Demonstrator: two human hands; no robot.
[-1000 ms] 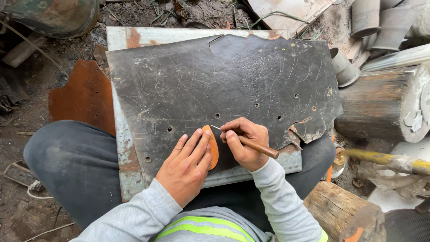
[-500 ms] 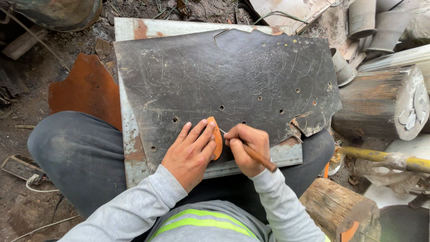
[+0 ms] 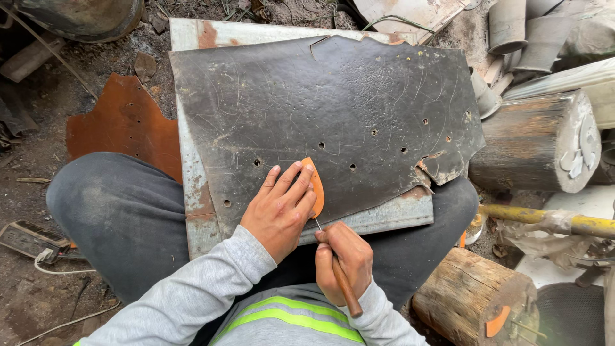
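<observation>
Orange leaf-shaped template (image 3: 316, 186) lies flat on the dark leather sheet (image 3: 333, 115), near that sheet's lower edge, pinned under the spread fingers of the left hand (image 3: 280, 210). Just below it, the right hand (image 3: 343, 256) is closed around a wooden-handled awl (image 3: 344, 288), whose thin metal tip touches the template's lower end. The leather rests on a rusty metal plate (image 3: 195, 211) across the person's lap, with bare sheet above and to the right of the hands; a log (image 3: 474, 301) lies at the lower right
</observation>
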